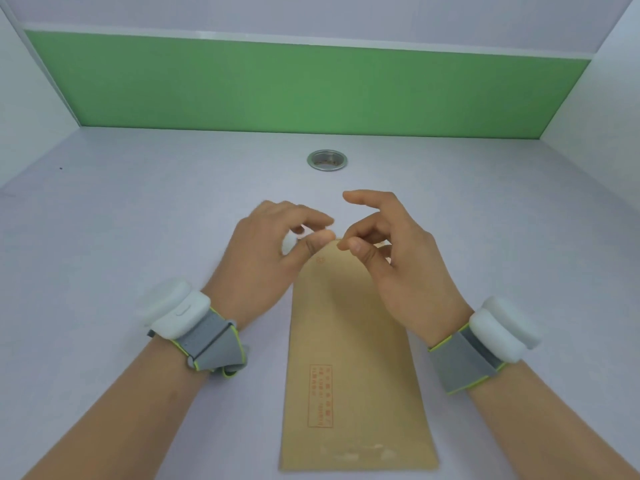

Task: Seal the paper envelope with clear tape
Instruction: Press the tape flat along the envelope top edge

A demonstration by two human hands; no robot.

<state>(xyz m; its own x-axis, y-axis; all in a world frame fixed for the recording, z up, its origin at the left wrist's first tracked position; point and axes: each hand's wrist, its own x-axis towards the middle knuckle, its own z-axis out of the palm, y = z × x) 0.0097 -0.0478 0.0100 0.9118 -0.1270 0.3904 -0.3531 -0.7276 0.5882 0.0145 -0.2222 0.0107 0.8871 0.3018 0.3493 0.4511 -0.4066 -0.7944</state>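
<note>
While envelope (346,341) lies beneath, left hand (263,258) grips white roll (289,242); right hand's (401,268) pinch unclear.

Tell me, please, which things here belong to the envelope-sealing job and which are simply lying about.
For the job: paper envelope; pale roll, probably the tape, held by the left hand; right hand close by.
Just there: metal grommet; green back panel.
</note>
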